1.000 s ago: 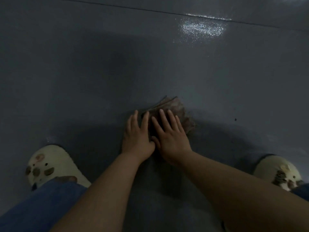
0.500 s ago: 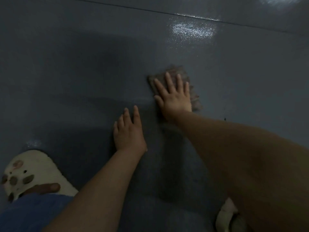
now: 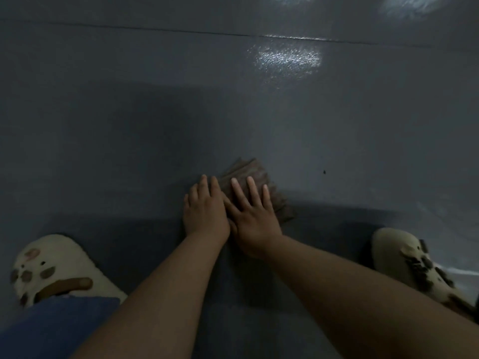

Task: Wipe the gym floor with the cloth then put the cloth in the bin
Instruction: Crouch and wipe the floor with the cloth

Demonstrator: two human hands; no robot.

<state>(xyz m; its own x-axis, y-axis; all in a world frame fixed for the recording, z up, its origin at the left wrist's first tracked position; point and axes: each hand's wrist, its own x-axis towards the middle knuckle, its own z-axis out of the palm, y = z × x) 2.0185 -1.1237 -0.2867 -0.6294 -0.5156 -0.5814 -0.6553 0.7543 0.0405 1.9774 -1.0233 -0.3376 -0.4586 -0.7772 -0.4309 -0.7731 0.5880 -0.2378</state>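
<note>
A brownish folded cloth (image 3: 255, 171) lies flat on the dark grey gym floor (image 3: 129, 125), in the middle of the view. My right hand (image 3: 252, 216) presses flat on the cloth with straight, spread fingers. My left hand (image 3: 204, 208) lies flat beside it, fingers straight, its fingertips at the cloth's left edge. Most of the cloth is hidden under my hands. No bin is in view.
My two feet in cream slippers stand on either side: one slipper (image 3: 51, 268) at lower left, the other slipper (image 3: 412, 260) at lower right. A blue trouser leg (image 3: 51, 327) fills the bottom left. A floor seam (image 3: 155, 29) runs across the top, near a light reflection (image 3: 287, 58).
My right hand has pulled the cloth back towards me from its far reach. It now lies next to my left hand again.
</note>
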